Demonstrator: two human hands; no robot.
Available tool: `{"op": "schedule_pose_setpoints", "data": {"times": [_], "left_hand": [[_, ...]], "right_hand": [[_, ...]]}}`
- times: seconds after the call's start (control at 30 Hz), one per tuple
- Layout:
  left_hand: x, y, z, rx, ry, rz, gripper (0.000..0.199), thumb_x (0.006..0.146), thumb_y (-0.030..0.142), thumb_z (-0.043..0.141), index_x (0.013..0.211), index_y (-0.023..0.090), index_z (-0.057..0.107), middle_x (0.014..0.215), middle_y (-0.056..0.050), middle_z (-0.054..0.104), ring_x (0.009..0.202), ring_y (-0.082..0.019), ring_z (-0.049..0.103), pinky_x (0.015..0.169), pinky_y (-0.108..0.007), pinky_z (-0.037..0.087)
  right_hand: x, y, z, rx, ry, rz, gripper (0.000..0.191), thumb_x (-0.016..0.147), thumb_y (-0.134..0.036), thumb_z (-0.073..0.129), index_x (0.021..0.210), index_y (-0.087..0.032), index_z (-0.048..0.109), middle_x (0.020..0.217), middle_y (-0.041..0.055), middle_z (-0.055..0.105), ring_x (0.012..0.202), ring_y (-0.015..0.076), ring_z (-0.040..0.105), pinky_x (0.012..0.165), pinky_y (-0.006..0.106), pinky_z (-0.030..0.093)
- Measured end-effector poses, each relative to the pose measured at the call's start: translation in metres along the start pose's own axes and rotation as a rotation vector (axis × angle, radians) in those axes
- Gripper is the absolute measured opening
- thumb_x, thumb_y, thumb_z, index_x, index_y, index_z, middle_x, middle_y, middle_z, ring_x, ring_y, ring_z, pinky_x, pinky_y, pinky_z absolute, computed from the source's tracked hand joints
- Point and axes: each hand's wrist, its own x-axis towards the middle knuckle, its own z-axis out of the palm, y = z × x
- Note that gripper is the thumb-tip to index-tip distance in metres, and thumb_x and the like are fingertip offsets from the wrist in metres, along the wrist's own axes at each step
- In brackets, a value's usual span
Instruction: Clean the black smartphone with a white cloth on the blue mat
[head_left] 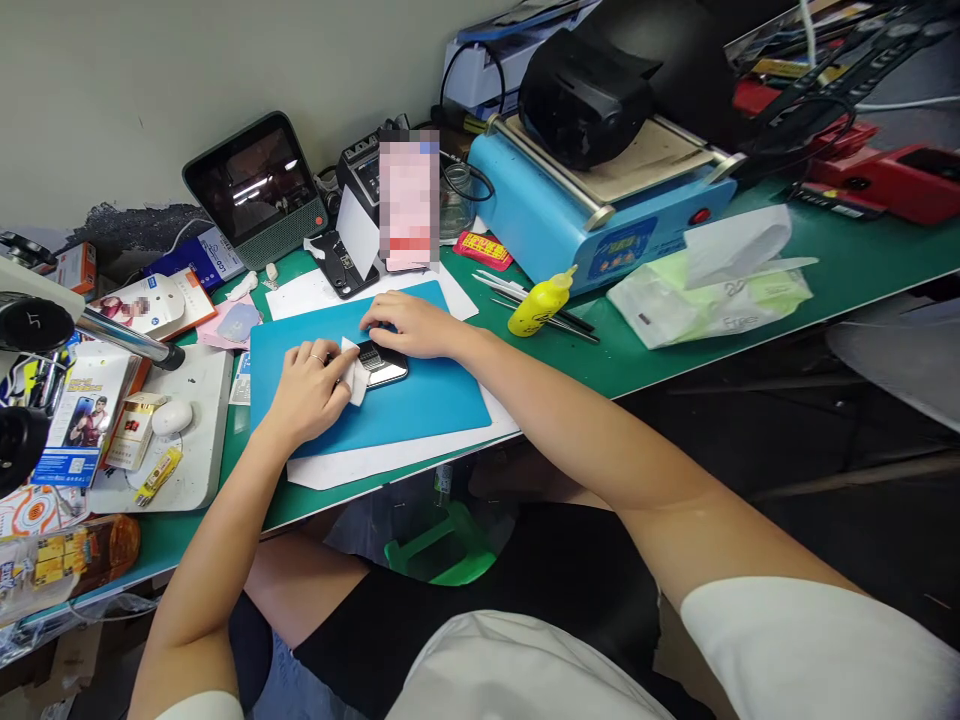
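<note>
A smartphone [388,370] with a dark, shiny face lies on a blue mat [420,405]. My left hand [309,388], a ring on one finger, pinches a folded white tissue [355,380] and presses it against the phone's left part. Curled over the phone's far edge, my right hand [414,325] grips it against the mat; its fingertips are partly hidden. Beneath the mat, sheets of white paper [322,472] stick out on the near side.
Behind the mat are a black phone [341,265], a propped-up lit phone [409,200] and a smart display [259,185]. To the right lie a yellow squeeze bottle [541,303], tweezers, a blue machine [592,225] and a tissue pack [712,295]. A microscope base [202,430] stands left.
</note>
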Motion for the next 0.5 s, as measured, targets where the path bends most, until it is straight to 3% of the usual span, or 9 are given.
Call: {"op": "schedule_pose_setpoints", "data": {"times": [0.1,0.5], "left_hand": [[-0.0003,-0.0009,-0.0006,0.017,0.01,-0.037,0.052,0.1,0.025,0.041,0.147,0.022,0.065,0.128,-0.016,0.061,0.115,-0.035,0.054,0.104,-0.053,0.04],[-0.0032,0.0012,0.0059,0.012,0.011,0.051,0.051,0.109,0.031,0.035,0.152,0.019,0.06,0.142,-0.016,0.063,0.125,-0.034,0.053,0.108,-0.051,0.038]], "right_hand": [[-0.0003,-0.0004,-0.0002,0.0,0.001,0.003,0.027,0.097,-0.026,0.052,0.107,-0.018,0.076,0.108,0.0137,0.073,0.11,0.0315,0.063,0.097,0.048,0.051],[-0.0002,0.0058,0.0019,0.014,0.024,-0.012,0.027,0.099,-0.028,0.05,0.107,-0.02,0.075,0.108,0.0116,0.072,0.108,0.0296,0.062,0.098,0.046,0.051]]}}
